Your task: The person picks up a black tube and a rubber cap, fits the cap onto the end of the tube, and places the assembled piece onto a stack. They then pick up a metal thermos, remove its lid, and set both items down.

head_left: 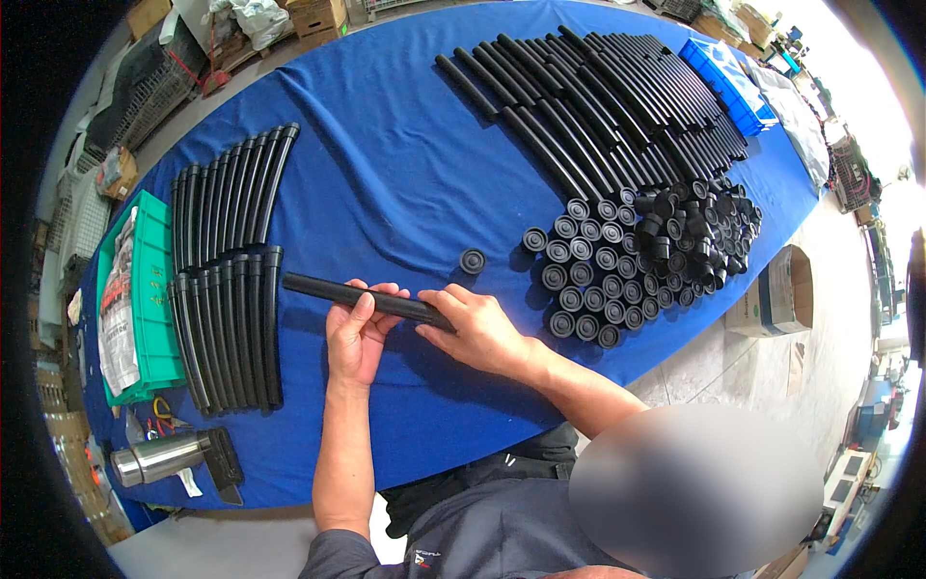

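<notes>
A black tube lies slantwise across both my hands, above the blue cloth. My left hand has its thumb and fingers round the middle of the tube. My right hand is wrapped over the tube's right end and hides that end. Just beyond my hands, a single round black cap sits on the cloth, apart from the others. To the right, many black caps stand in rows and merge into a loose heap.
Plain black tubes lie stacked at the far right, beside a blue crate. At left are two rows of capped tubes, a green crate, and a steel flask. A cardboard box stands beyond the table's right edge.
</notes>
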`<state>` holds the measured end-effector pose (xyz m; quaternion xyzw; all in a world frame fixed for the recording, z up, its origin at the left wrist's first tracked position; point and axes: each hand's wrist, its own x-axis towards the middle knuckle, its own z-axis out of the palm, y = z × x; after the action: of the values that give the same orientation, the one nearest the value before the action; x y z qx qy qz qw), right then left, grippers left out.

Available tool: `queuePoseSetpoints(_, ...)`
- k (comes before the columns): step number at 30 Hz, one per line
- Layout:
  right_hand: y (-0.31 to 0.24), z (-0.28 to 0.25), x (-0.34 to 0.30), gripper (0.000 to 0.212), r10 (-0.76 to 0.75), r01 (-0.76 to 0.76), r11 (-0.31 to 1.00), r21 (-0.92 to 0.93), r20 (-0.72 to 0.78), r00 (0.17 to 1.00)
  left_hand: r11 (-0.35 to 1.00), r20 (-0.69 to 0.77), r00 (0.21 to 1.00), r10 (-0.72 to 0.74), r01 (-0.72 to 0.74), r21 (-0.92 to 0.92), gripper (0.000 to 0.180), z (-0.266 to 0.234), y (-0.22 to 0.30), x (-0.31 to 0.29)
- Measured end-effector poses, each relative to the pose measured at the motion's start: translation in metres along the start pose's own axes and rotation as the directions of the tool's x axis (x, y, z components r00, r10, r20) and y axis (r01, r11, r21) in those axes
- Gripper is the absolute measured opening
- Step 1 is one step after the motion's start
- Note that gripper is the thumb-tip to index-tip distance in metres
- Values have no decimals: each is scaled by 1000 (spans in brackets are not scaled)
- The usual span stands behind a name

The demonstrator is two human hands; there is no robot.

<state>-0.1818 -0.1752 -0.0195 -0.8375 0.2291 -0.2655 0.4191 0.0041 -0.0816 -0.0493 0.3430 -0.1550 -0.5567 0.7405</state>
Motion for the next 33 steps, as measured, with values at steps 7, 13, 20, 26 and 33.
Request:
queuePoseSetpoints(7, 4, -1, 2, 32, 0, 4, 994, 105, -45, 999, 1000, 10, 1000, 6, -7, 27, 19, 1, -1, 0)
queuePoseSetpoints(13, 2, -2, 3, 34, -6, 6, 992, 128, -1, 1000, 1000, -18, 1000, 19, -19, -1, 16, 2, 0, -2)
queuePoseSetpoints(20, 6, 3, -2, 37, -123, 112, 986, -122, -81, 989, 1000, 1, 1000, 20, -20, -22, 15, 3, -1, 1)
queuePoseSetpoints(26, -17, -18, 10, 37, 456, -569, 761, 312, 367, 811, 1000, 10, 1000, 18, -18, -11, 15, 1, 1, -2)
queuePoseSetpoints(33, 0, -2, 4, 29, -17, 17, 995, 96, 5, 1000, 1000, -2, 1000, 16, -16, -24, 15, 1, 0, -1)
